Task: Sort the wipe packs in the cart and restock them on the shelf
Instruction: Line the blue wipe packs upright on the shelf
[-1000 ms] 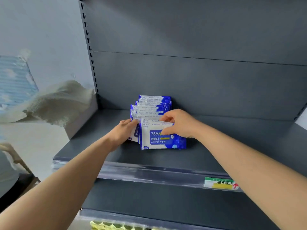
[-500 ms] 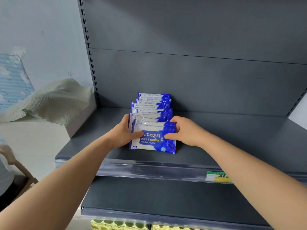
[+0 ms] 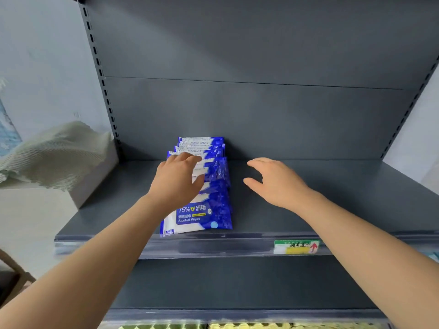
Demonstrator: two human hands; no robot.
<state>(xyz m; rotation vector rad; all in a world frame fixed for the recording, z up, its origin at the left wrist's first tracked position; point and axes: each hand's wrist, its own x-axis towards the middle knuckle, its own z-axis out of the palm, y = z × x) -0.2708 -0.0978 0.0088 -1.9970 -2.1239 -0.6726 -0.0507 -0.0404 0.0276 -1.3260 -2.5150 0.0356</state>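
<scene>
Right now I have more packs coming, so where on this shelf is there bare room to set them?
Widest bare stretch of the shelf: from the row of wipe packs rightward, past the right hand, to the right upright. A narrower strip lies between the left upright and the packs. Crowded: the row itself, with the left hand on it.

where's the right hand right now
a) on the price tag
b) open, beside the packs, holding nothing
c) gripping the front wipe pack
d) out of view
b: the right hand is open with fingers spread over the shelf, to the right of the row of wipe packs and clear of them.
</scene>
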